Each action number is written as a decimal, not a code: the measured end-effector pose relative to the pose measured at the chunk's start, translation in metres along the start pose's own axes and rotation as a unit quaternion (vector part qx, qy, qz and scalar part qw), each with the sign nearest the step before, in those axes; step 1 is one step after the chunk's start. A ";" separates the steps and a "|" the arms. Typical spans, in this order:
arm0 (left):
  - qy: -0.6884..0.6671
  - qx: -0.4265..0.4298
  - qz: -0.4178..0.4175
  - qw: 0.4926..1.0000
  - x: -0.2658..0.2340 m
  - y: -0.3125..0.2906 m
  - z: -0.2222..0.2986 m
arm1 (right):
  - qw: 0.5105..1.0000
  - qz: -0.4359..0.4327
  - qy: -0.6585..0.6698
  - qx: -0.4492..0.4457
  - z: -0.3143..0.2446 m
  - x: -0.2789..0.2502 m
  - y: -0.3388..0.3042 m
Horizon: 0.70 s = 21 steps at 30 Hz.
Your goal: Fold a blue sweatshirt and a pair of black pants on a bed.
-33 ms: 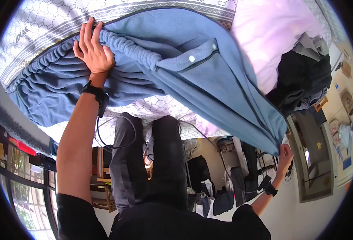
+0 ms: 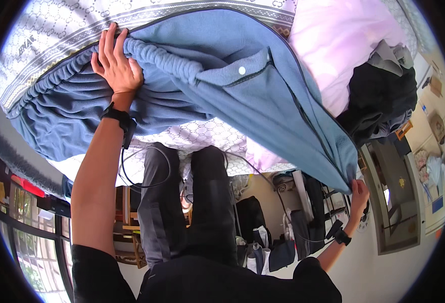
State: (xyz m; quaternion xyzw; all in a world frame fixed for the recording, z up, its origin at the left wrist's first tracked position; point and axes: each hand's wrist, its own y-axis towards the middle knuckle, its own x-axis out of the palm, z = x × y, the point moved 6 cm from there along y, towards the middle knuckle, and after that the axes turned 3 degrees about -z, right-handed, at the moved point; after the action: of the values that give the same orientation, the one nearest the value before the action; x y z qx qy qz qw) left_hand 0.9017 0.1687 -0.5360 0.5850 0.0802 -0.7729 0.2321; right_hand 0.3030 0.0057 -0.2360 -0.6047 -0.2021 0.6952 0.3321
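A blue fleece garment [image 2: 263, 101] with a gathered elastic band, dark piping and a white snap button lies spread across the bed [image 2: 71, 30]. My left hand [image 2: 117, 68] rests flat on its gathered band, fingers spread, pressing down without gripping. At the right, my right hand [image 2: 359, 194] pinches a corner of the garment between thumb and fingers. That corner is drawn out past the bed's near edge, so the cloth stretches in a long taper toward me. Which part of the garment the pinched corner is cannot be told.
Pale pink bedding [image 2: 328, 45] and a heap of dark clothes [image 2: 379, 96] lie on the bed's right side. A cable [image 2: 169, 174] loops in front of my legs. Clothes and bags [image 2: 278, 247] sit lower down, and a barred window [image 2: 35, 242] is at left.
My right hand has shifted slightly left with the pinched corner, and the cloth near it has slackened a little. My left hand stays almost in place.
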 end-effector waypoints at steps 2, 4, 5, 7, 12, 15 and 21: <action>-0.004 -0.002 0.000 1.000 0.001 0.000 0.001 | 0.993 -0.062 -0.069 0.073 -0.005 0.010 0.010; -0.001 0.001 0.000 1.000 0.001 0.001 0.001 | 0.987 -0.088 -0.105 0.079 -0.028 0.021 0.023; -0.001 0.000 0.000 1.000 0.002 0.000 0.001 | 0.995 0.023 -0.097 -0.021 -0.058 0.018 0.029; 0.000 0.001 0.002 1.000 0.002 0.001 0.001 | 0.980 0.130 -0.084 -0.121 -0.113 0.025 0.033; -0.002 0.002 0.004 1.000 0.001 0.001 0.001 | 0.978 0.124 0.017 -0.165 -0.183 0.045 0.044; 0.004 0.000 -0.003 1.000 0.003 -0.001 0.001 | 0.993 0.056 -0.020 -0.105 -0.148 0.032 0.061; 0.000 -0.001 0.005 1.000 -0.001 0.001 -0.003 | 0.989 -0.021 -0.036 -0.144 -0.127 0.021 0.054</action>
State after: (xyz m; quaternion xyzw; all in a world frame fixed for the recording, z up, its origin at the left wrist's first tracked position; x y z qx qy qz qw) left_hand 0.9044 0.1694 -0.5355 0.5854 0.0783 -0.7714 0.2369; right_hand 0.4145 -0.0329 -0.3117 -0.6165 -0.3246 0.6729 0.2484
